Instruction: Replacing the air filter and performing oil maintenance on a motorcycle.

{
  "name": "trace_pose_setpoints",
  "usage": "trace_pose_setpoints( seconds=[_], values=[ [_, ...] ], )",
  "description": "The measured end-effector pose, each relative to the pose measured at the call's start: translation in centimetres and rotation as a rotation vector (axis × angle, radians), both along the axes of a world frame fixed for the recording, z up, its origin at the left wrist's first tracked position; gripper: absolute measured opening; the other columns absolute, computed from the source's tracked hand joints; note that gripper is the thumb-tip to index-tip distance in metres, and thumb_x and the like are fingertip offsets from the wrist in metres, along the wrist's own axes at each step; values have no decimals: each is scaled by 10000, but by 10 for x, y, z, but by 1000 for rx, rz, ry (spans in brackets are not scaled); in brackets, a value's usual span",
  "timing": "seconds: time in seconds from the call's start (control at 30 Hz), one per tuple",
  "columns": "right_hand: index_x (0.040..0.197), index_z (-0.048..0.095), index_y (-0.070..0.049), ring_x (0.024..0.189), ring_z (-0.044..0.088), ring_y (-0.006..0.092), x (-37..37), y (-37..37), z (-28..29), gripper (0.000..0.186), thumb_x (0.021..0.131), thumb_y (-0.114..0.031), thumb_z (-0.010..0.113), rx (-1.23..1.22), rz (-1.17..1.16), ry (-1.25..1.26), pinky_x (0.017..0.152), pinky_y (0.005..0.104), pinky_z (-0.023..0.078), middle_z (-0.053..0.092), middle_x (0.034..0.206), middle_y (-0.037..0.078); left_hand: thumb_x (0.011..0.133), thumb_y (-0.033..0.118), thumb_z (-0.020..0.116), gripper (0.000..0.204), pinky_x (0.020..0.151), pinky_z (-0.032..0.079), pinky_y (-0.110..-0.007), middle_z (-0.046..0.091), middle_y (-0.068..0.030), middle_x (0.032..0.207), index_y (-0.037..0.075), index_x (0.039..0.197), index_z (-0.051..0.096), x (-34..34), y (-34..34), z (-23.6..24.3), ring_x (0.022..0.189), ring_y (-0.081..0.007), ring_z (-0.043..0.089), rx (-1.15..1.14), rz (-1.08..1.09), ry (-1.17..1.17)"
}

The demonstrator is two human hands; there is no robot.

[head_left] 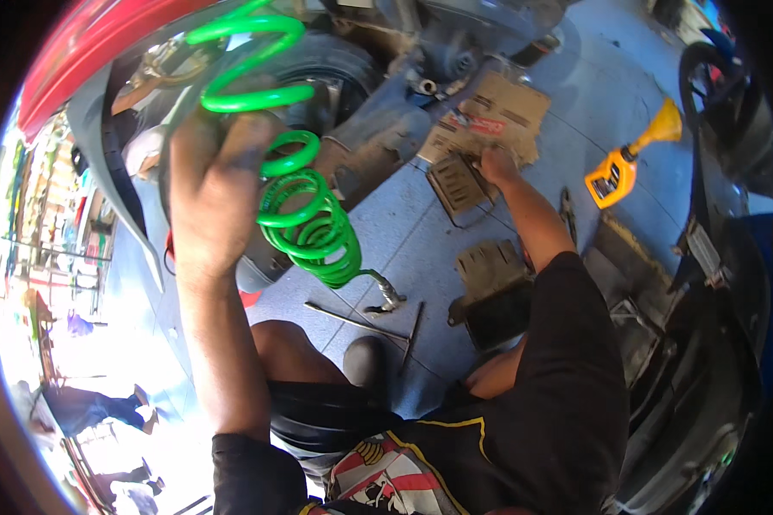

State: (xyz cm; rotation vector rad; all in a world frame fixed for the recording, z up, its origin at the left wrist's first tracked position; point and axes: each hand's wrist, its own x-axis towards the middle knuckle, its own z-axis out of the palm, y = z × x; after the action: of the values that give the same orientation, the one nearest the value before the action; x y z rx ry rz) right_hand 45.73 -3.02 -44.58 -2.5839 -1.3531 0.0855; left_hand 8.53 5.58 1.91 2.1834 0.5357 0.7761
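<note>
My left hand (215, 189), slightly blurred, is closed on the upper part of a long green coil spring (318, 232), which slants down toward a metal fitting (386, 292) above the tiles. My right hand (498, 167) reaches to a flattened cardboard sheet (515, 107) beside a dusty slatted part (451, 184); its fingers are curled, and what they hold, if anything, is too small to make out. Above, a vehicle's rear wheel (335, 64) and dusty underside (378, 129) are partly hidden behind the spring.
A yellow bottle with funnel (610, 176), pliers (567, 210), a long-handled wrench (361, 322) and dusty covers (489, 283) lie on the tiled floor. A dark motorbike (713, 343) stands at right. Red bodywork (64, 60) is at upper left, with another person's arm (137, 94) behind it.
</note>
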Motion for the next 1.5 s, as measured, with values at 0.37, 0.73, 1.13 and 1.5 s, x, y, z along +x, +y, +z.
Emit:
trace_pose_setpoints(
  seconds=[0.37, 0.73, 1.13, 1.5],
  values=[
    [948, 628, -20, 861, 652, 380, -38, -1, 111, 218, 802, -160, 708, 660, -81, -58, 722, 473, 546, 654, 888, 173, 857, 144, 558, 358, 670, 538, -303, 658, -121, 862, -99, 1119, 566, 1, 3, -6, 761, -168, 644, -8, 64, -147],
    [1065, 589, -79, 968, 624, 406, -50, 63, 202, 361, 759, -186, 749, 710, 22, -23, 773, 484, 533, 605, 1108, 165, 796, 187, 593, 277, 691, 528, -346, 696, -152, 763, -27, 966, 635, 7, 3, -9, 721, -241, 698, 113, 40, -220],
    [974, 652, -80, 946, 662, 363, -48, 93, 209, 185, 866, -147, 518, 227, 156, -299, 782, 479, 544, 620, 1076, 142, 841, 148, 598, 297, 737, 496, -305, 679, -101, 884, -29, 1078, 624, -5, 9, -9, 783, -155, 621, 188, 5, -93],
    [944, 662, -77, 901, 677, 360, -55, 95, 221, 182, 858, -152, 520, 69, 111, -392, 772, 469, 542, 639, 1095, 147, 852, 198, 625, 287, 722, 531, -343, 691, -115, 831, -5, 1055, 626, -5, 22, -20, 793, -198, 691, 273, 27, -96]
  ],
)
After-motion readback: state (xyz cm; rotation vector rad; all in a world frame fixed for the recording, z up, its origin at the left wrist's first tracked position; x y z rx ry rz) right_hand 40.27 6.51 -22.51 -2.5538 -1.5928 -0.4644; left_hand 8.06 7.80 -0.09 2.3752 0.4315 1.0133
